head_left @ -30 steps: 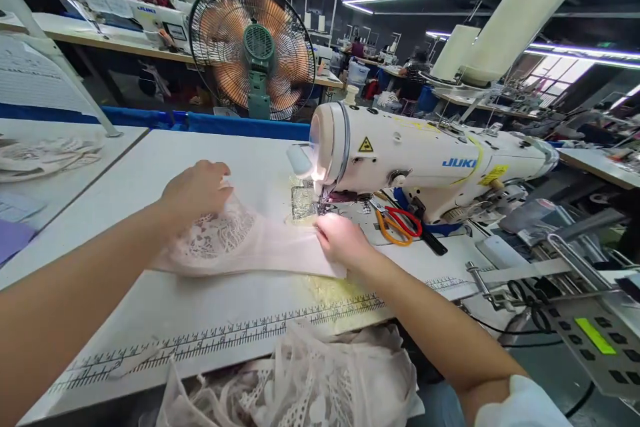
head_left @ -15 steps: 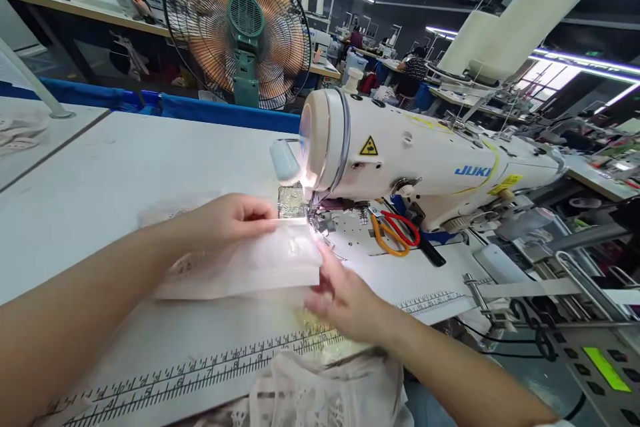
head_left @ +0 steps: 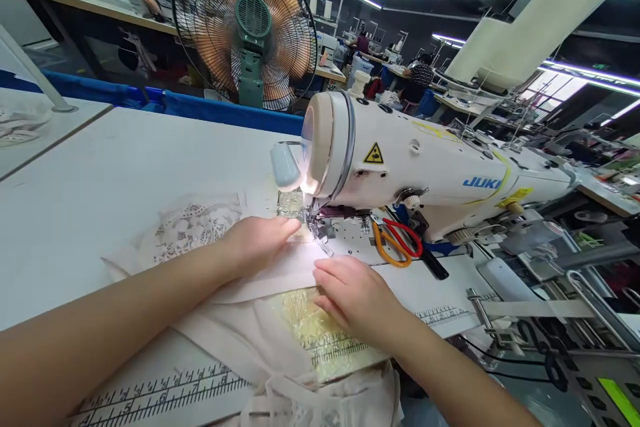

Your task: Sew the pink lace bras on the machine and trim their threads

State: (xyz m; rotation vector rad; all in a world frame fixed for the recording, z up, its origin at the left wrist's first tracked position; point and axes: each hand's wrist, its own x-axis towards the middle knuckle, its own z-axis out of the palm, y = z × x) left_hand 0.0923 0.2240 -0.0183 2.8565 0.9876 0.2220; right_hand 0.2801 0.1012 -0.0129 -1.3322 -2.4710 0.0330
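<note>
A pale pinkish-white garment piece with a lace part is spread across the sewing machine table, its plain edge reaching the presser foot. Close to the left of that foot, my left hand is closed on the fabric, thumb pointing toward the needle area. My right hand pinches the near right edge of the same piece; its fingertips are partly hidden. Above both hands is the white sewing machine head, its lamp lighting the cloth. The exact grip under my left palm is hidden.
Red-and-orange-handled scissors lie right of the needle plate. Yellowish tape covers part of the table's printed ruler. More pale lace fabric bunches at the front edge. A large fan stands behind the table.
The fabric has come down flatter, and its lace part now shows spread out at the left. My left hand has moved right, closer to the presser foot; my right hand has shifted slightly right.
</note>
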